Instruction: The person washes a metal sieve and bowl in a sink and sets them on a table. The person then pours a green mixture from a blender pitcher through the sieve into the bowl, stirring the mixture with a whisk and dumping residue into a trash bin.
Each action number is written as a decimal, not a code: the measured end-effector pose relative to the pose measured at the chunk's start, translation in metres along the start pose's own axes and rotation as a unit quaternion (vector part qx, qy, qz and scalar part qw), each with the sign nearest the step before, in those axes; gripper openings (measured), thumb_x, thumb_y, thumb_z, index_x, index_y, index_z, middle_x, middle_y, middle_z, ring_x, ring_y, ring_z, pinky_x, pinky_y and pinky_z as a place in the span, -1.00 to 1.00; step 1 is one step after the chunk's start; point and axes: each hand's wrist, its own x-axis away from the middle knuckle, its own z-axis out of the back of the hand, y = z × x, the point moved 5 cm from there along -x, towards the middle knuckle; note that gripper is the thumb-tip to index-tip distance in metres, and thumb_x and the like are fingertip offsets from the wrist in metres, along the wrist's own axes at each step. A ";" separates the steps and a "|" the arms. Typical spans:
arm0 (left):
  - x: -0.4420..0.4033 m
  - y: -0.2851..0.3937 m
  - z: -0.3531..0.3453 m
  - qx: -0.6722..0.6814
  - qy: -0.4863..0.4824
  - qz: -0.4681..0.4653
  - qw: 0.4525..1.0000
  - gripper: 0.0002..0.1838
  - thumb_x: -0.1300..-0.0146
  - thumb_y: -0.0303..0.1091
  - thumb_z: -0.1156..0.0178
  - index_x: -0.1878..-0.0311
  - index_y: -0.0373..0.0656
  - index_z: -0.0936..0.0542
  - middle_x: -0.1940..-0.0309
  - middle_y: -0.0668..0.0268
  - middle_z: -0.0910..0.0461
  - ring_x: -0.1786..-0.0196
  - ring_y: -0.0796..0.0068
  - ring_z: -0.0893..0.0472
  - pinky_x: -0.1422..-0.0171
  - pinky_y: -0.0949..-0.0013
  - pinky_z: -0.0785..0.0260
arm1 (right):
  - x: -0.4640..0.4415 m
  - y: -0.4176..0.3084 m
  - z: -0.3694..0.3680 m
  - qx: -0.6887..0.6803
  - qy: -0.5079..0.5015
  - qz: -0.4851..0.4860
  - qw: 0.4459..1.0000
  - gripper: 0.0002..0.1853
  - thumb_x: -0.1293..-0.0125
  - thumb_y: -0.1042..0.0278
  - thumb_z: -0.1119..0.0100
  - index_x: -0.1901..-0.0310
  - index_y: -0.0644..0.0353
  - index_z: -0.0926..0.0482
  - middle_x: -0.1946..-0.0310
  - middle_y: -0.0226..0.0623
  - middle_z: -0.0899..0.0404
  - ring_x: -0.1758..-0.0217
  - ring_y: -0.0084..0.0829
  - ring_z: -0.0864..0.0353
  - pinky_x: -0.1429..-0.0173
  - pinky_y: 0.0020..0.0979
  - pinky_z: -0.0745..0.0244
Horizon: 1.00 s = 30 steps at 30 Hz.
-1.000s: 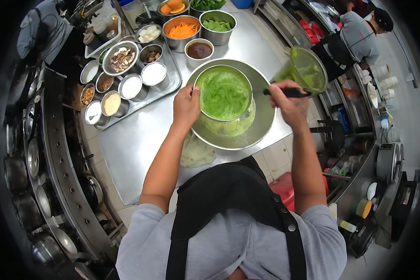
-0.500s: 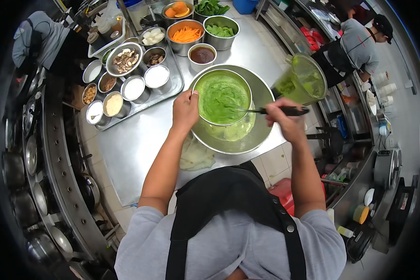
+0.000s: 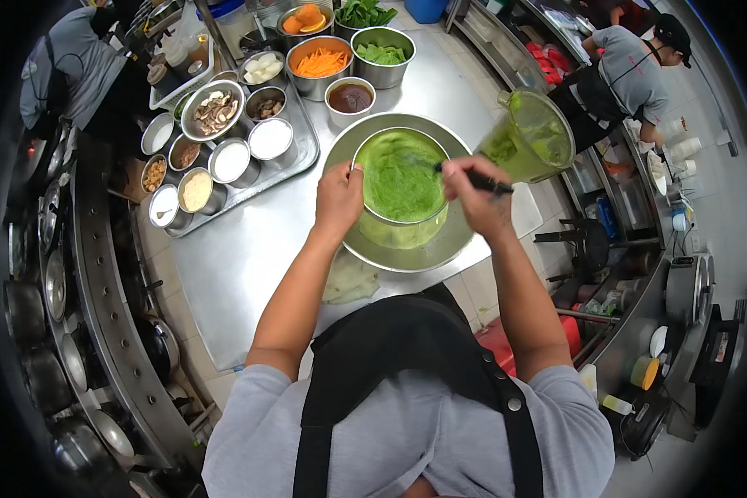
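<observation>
My left hand (image 3: 339, 197) is closed on the left rim of a round, metal-rimmed strainer (image 3: 402, 222). Thick, frothy green liquid (image 3: 400, 178) fills it. Underneath is a wide steel bowl (image 3: 461, 133), with paler green liquid showing at its bottom. In my right hand (image 3: 477, 199) is the black handle of a whisk (image 3: 491, 184), held at the strainer's right edge; its head is blurred or sunk in the green liquid. A blender jug (image 3: 539, 137) coated with green stands just beyond my right hand.
At the back left, a metal tray (image 3: 307, 149) bears several small tins of powders and mushrooms. Beside it stand a pot of carrot strips (image 3: 322, 63), a pot of cut greens (image 3: 382, 55) and a cup of brown sauce (image 3: 350, 98). A pale crumpled cloth (image 3: 349, 280) lies near me.
My right hand has swung left with the whisk, closer to the strainer. The strainer has shifted slightly right within the bowl, my left hand still on its rim.
</observation>
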 end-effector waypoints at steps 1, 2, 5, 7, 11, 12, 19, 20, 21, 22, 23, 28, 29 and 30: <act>-0.001 0.000 0.002 0.001 0.002 0.007 1.000 -0.69 -0.38 -0.26 -0.02 0.28 -0.36 -0.57 0.40 -0.10 -0.54 0.31 -0.06 -0.53 0.16 0.11 -0.33 | 0.008 -0.002 -0.003 -0.010 -0.041 -0.005 0.999 -0.88 -0.30 0.38 -0.28 0.31 0.25 -0.65 0.56 -0.45 -0.58 0.52 -0.69 -0.50 0.39 -0.59 -0.40; 0.000 -0.003 0.006 0.001 0.004 0.016 1.000 -0.69 -0.38 -0.26 -0.02 0.27 -0.36 -0.57 0.39 -0.10 -0.55 0.31 -0.06 -0.53 0.16 0.11 -0.33 | 0.013 -0.003 0.004 0.004 -0.048 -0.029 0.998 -0.88 -0.30 0.38 -0.28 0.32 0.25 -0.65 0.56 -0.43 -0.58 0.53 -0.68 -0.50 0.41 -0.58 -0.41; -0.006 -0.010 0.018 -0.011 0.012 0.015 1.000 -0.70 -0.38 -0.27 -0.02 0.23 -0.35 -0.59 0.38 -0.09 -0.56 0.30 -0.05 -0.55 0.16 0.12 -0.33 | 0.012 0.003 0.036 -0.001 0.015 -0.040 0.999 -0.86 -0.30 0.35 -0.29 0.32 0.24 -0.64 0.56 -0.41 -0.58 0.55 -0.65 -0.51 0.45 -0.57 -0.42; -0.002 -0.012 0.013 -0.013 0.008 0.007 1.000 -0.70 -0.38 -0.27 -0.02 0.20 -0.35 -0.60 0.37 -0.08 -0.57 0.29 -0.04 -0.55 0.15 0.13 -0.34 | 0.001 0.003 0.027 -0.029 0.079 -0.023 0.996 -0.86 -0.29 0.34 -0.29 0.31 0.24 -0.64 0.55 -0.44 -0.58 0.54 -0.65 -0.50 0.42 -0.58 -0.42; -0.002 0.000 0.010 -0.005 0.018 -0.004 1.000 -0.70 -0.38 -0.27 -0.03 0.16 -0.34 -0.61 0.36 -0.06 -0.57 0.28 0.00 -0.56 0.13 0.16 -0.36 | 0.007 -0.001 0.003 -0.004 -0.062 -0.034 0.998 -0.84 -0.28 0.33 -0.30 0.32 0.26 -0.64 0.54 -0.42 -0.60 0.52 -0.62 -0.55 0.39 -0.56 -0.44; -0.001 -0.002 0.014 -0.011 0.017 0.008 1.000 -0.70 -0.38 -0.27 -0.03 0.16 -0.34 -0.61 0.37 -0.06 -0.57 0.29 0.00 -0.56 0.13 0.16 -0.36 | 0.009 -0.001 0.012 -0.010 -0.058 -0.044 0.997 -0.84 -0.28 0.33 -0.30 0.33 0.26 -0.63 0.54 -0.41 -0.60 0.52 -0.61 -0.56 0.39 -0.55 -0.45; -0.001 -0.001 0.007 -0.001 0.013 0.000 1.000 -0.69 -0.39 -0.25 -0.02 0.22 -0.34 -0.59 0.44 -0.02 -0.54 0.36 0.06 -0.51 0.19 0.19 -0.32 | 0.001 -0.003 0.002 -0.014 -0.064 -0.037 0.997 -0.85 -0.27 0.37 -0.25 0.33 0.29 -0.64 0.54 -0.35 -0.61 0.54 -0.60 -0.55 0.40 -0.54 -0.46; -0.001 -0.004 0.008 0.001 0.011 0.009 1.000 -0.68 -0.39 -0.24 -0.02 0.22 -0.34 -0.59 0.44 -0.02 -0.54 0.36 0.05 -0.51 0.19 0.19 -0.32 | 0.006 -0.002 0.008 -0.008 -0.080 -0.054 0.995 -0.84 -0.30 0.36 -0.25 0.32 0.30 -0.62 0.54 -0.32 -0.61 0.53 -0.57 -0.57 0.40 -0.53 -0.48; 0.000 -0.007 0.011 0.001 0.010 0.020 1.000 -0.68 -0.39 -0.24 -0.02 0.23 -0.35 -0.59 0.44 -0.03 -0.54 0.36 0.05 -0.51 0.19 0.19 -0.32 | 0.009 0.002 0.017 -0.003 -0.098 -0.071 0.993 -0.84 -0.32 0.35 -0.25 0.31 0.30 -0.61 0.53 -0.30 -0.62 0.53 -0.55 -0.59 0.40 -0.53 -0.51; 0.000 -0.010 0.014 0.002 0.009 0.030 1.000 -0.68 -0.39 -0.24 -0.02 0.23 -0.35 -0.59 0.44 -0.03 -0.54 0.36 0.05 -0.51 0.19 0.19 -0.32 | 0.008 0.006 0.030 0.000 -0.060 -0.088 0.994 -0.83 -0.29 0.35 -0.27 0.32 0.29 -0.62 0.54 -0.33 -0.61 0.55 -0.57 -0.57 0.43 -0.53 -0.49; -0.002 -0.012 0.016 -0.001 0.005 0.036 0.999 -0.68 -0.39 -0.24 -0.02 0.23 -0.35 -0.59 0.43 -0.04 -0.54 0.36 0.05 -0.51 0.19 0.19 -0.32 | 0.006 0.010 0.039 0.005 -0.023 -0.104 0.994 -0.83 -0.25 0.34 -0.28 0.34 0.29 -0.63 0.55 -0.36 -0.60 0.57 -0.60 -0.55 0.46 -0.52 -0.47; -0.002 -0.008 0.006 0.012 -0.003 0.037 0.999 -0.68 -0.38 -0.24 -0.02 0.20 -0.34 -0.60 0.38 -0.07 -0.56 0.30 0.01 -0.54 0.13 0.17 -0.34 | 0.008 -0.010 0.006 0.015 -0.076 -0.039 0.996 -0.83 -0.25 0.34 -0.30 0.34 0.28 -0.63 0.57 -0.43 -0.59 0.52 -0.66 -0.55 0.38 -0.57 -0.43; -0.001 -0.007 0.007 0.015 0.003 0.032 0.999 -0.68 -0.38 -0.24 -0.02 0.20 -0.34 -0.60 0.37 -0.08 -0.56 0.29 0.00 -0.54 0.13 0.16 -0.35 | 0.013 -0.014 0.007 0.002 -0.089 -0.054 0.995 -0.84 -0.25 0.34 -0.29 0.37 0.27 -0.63 0.60 -0.42 -0.58 0.53 -0.65 -0.55 0.41 -0.57 -0.43; -0.002 -0.008 0.010 0.002 -0.001 0.034 0.999 -0.68 -0.38 -0.24 -0.02 0.19 -0.34 -0.61 0.36 -0.08 -0.56 0.28 -0.01 -0.55 0.12 0.16 -0.35 | 0.013 -0.010 0.019 0.014 -0.081 -0.060 0.995 -0.84 -0.25 0.34 -0.28 0.38 0.26 -0.62 0.60 -0.42 -0.58 0.54 -0.65 -0.55 0.42 -0.56 -0.42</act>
